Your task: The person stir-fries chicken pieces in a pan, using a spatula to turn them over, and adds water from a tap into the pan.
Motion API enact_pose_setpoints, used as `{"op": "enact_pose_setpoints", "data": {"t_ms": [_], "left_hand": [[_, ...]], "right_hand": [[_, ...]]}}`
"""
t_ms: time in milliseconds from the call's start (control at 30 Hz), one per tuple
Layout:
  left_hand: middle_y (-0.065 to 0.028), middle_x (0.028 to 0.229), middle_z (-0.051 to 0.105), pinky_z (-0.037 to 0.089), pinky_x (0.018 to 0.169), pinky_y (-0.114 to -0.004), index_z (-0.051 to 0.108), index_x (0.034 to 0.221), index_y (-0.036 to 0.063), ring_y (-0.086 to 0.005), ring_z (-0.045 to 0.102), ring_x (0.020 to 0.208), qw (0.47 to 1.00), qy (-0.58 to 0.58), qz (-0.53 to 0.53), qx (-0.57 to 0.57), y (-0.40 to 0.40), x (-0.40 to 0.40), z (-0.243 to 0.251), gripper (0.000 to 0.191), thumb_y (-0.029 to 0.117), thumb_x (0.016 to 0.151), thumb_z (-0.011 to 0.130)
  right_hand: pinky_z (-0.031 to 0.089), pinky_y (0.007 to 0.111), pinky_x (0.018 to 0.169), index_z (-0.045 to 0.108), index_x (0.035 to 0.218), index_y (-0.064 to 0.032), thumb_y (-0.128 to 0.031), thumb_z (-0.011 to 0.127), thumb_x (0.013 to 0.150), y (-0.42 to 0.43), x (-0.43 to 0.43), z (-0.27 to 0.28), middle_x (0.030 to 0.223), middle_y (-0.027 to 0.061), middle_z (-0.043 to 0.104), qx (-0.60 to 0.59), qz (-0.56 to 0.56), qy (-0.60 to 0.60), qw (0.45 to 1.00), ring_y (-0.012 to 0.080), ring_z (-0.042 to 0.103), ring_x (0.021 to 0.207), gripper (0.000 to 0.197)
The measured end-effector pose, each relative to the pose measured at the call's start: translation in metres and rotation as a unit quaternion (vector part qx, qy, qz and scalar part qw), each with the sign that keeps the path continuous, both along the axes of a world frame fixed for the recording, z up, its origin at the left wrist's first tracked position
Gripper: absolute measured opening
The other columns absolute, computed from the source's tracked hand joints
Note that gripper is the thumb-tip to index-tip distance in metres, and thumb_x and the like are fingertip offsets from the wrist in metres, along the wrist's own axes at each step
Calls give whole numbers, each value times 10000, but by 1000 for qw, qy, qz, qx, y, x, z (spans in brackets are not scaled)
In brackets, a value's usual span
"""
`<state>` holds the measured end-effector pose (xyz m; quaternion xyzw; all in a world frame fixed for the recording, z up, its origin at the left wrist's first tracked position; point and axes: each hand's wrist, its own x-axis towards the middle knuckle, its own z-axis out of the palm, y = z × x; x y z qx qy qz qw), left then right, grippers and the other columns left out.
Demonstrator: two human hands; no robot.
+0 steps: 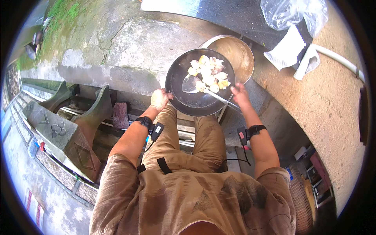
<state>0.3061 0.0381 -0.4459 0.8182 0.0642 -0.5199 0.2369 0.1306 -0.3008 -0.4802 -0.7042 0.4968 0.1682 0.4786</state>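
A dark round wok [188, 102] is held up in front of me between my two hands. My left hand [160, 99] grips its left rim, thumb over the edge. At the opposite rim is my right hand [241, 94], with its fingers against the wok's edge; how firmly they close is hard to see. Pale and yellowish chunks of food [209, 73] lie in the upper right part of the wok. A metal spatula [191, 84] rests in it, its handle slanting down over the rim under my right hand.
Behind the wok, a large metal basin [236, 54] stands near a dark countertop [229, 20]. Clear plastic bags [290, 13] and a white cloth-like piece [288, 50] are at the upper right. Carved stone supports [67, 132] stand left; a rough wall [317, 108] curves along the right.
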Motion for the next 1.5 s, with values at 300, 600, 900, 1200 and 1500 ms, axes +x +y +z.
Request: {"op": "enact_pose_setpoints", "data": {"t_ms": [300, 600, 900, 1200, 1500], "left_hand": [[-81, 688, 662, 476, 663, -316, 694, 812, 38, -180, 625, 675, 987, -129, 92, 17, 37, -25, 8, 195, 114, 634, 673], [-143, 749, 655, 503, 714, -391, 676, 736, 82, -311, 641, 768, 975, -127, 183, 10, 62, -14, 143, 217, 240, 592, 712], [-166, 771, 653, 503, 718, -404, 694, 775, 71, -334, 643, 779, 933, -215, 287, -1, 172, 56, 261, 247, 210, 573, 716], [-164, 749, 648, 489, 673, -454, 692, 749, 87, -357, 629, 756, 874, -305, 378, -1, 278, 163, 311, 217, 183, 555, 685], [-157, 677, 630, 476, 604, -435, 678, 690, 72, -342, 622, 671, 794, -365, 476, 94, 369, 271, 321, 218, 181, 502, 687]], "right_hand": [[381, 263, 385, 567, 911, -80, 27, 513, 819, -1, 63, 35, 672, -23, 462, 72, 30, -38, 996, 95, 444, 484, 151], [373, 252, 444, 490, 801, -88, 100, 524, 775, 18, 125, 160, 674, -33, 426, 151, 68, -18, 986, 79, 423, 546, 193], [357, 225, 397, 502, 761, -89, 77, 590, 736, 140, 249, 307, 619, -25, 491, 91, 222, -49, 969, 70, 449, 467, 190], [229, 228, 363, 481, 692, -82, -4, 625, 750, 263, 408, 371, 516, -18, 431, 148, 302, -48, 940, 72, 362, 385, 173], [282, 236, 365, 503, 692, -77, -120, 688, 739, 389, 628, 379, 520, -2, 473, 171, 477, -40, 861, 91, 410, 390, 196]]}}
